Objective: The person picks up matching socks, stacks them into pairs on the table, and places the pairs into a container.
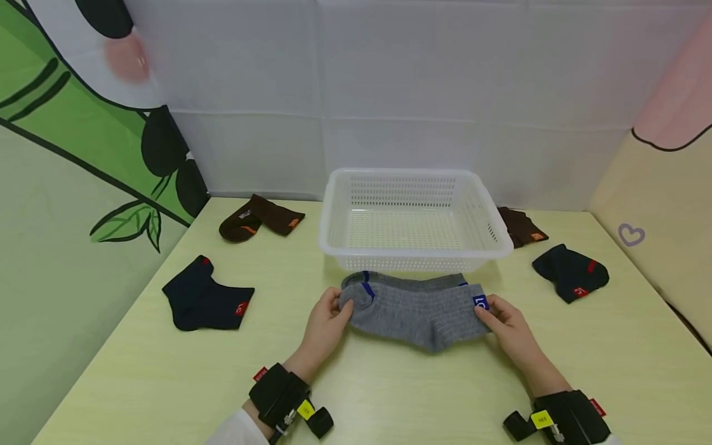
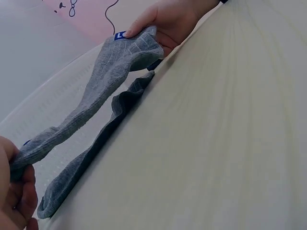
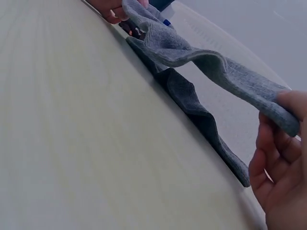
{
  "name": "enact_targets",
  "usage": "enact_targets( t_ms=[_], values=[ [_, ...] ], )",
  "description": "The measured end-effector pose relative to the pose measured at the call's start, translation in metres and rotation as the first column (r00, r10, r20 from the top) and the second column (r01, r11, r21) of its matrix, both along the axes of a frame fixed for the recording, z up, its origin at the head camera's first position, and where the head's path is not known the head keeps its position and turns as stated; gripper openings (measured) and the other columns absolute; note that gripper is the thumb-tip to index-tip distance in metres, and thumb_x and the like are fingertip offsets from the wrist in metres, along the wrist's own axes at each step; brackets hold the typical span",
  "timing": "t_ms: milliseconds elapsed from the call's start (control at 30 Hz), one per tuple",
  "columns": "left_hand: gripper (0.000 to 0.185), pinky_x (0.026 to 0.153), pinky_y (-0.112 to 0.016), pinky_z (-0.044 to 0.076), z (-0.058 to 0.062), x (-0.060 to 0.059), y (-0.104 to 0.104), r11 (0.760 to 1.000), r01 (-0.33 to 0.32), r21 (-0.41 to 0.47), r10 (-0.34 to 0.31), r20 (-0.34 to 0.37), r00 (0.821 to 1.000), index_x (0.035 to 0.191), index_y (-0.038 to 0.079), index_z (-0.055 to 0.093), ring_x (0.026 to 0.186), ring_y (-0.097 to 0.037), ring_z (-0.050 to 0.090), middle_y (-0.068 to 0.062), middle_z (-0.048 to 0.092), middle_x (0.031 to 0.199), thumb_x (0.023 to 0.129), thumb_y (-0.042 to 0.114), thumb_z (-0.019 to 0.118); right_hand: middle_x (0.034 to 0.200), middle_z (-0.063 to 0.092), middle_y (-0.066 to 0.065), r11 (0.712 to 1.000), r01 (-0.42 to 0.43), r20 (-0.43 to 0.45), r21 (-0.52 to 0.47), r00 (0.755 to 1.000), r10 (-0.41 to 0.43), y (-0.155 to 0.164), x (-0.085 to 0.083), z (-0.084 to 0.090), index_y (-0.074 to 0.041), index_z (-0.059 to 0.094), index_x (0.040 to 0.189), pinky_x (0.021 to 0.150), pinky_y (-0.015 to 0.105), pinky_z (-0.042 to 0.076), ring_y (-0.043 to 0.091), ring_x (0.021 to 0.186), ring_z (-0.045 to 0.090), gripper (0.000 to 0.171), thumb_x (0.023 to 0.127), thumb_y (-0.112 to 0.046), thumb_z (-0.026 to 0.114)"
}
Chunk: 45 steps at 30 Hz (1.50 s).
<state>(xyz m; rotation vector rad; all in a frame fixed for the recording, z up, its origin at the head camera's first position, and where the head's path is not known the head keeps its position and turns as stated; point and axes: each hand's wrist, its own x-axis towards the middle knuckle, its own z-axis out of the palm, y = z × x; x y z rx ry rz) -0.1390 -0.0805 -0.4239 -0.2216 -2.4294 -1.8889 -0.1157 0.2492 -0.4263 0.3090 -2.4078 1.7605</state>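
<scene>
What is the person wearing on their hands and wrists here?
Both hands are bare, with no gloves. The left hand and the right hand each have a black boxy device strapped at the wrist: the left wrist device and the right wrist device. Each carries a small yellow sticker and a red tag. A white sleeve shows behind the left one.

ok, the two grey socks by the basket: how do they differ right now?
The upper grey sock is lifted: the left hand pinches one end, the right hand the other, and it sags between them. The lower grey sock lies flat on the table, with neither hand seen holding it. The upper one looks lighter, the lower darker, perhaps shadow. Both are ribbed grey with blue marks, lying in front of the white basket.
</scene>
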Motion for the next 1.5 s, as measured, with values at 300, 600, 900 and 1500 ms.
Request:
enact_targets(
  t_ms=[300,600,900,1500],
  values=[
    [0.015,0.059,-0.019,0.035,-0.004,-0.006,0.002,1.0,-0.021,-0.001,0.021,-0.024,0.999,0.102,-0.002,0.053,0.061,-0.005,0.041,-0.005,0.057,0.076,0.093,0.009,0.058,0.066,0.046,-0.011,0.985,0.173,-0.014,0.011,0.985,-0.172,-0.003,-0.005,-0.001,0.006,0.059,0.096,0.051,0.027,0.032,0.005,0.06,0.042,0.016,0.096,-0.009,0.054],
    [0.017,0.065,-0.02,0.037,-0.005,-0.018,0.004,0.996,-0.084,-0.027,0.084,-0.027,0.996,0.101,-0.004,0.052,0.068,-0.008,0.044,-0.005,0.056,0.074,0.091,0.006,0.061,0.068,0.05,-0.013,0.972,0.234,0.03,-0.016,0.972,-0.233,-0.007,-0.014,0.001,0.008,0.059,0.101,0.052,0.024,0.033,0.003,0.062,0.043,0.021,0.095,-0.011,0.055],
    [0.02,0.067,-0.019,0.04,-0.005,-0.029,0.003,0.991,-0.135,-0.015,0.134,-0.042,0.99,0.101,-0.003,0.052,0.073,-0.009,0.048,-0.009,0.06,0.078,0.09,0.009,0.064,0.069,0.05,-0.014,0.962,0.273,0.042,0.022,0.961,-0.274,-0.009,-0.026,0.0,0.007,0.06,0.102,0.052,0.022,0.033,0.003,0.063,0.043,0.024,0.095,-0.015,0.056],
    [0.021,0.064,-0.025,0.041,-0.009,-0.053,0.003,0.979,-0.143,-0.147,0.133,-0.079,0.988,0.097,-0.001,0.055,0.068,-0.013,0.049,-0.01,0.061,0.074,0.088,0.015,0.066,0.064,0.044,-0.008,0.94,0.31,0.117,0.142,0.938,-0.327,-0.008,-0.046,-0.001,0.005,0.061,0.102,0.052,0.022,0.031,0.004,0.059,0.039,0.03,0.095,-0.023,0.057]
  ],
)
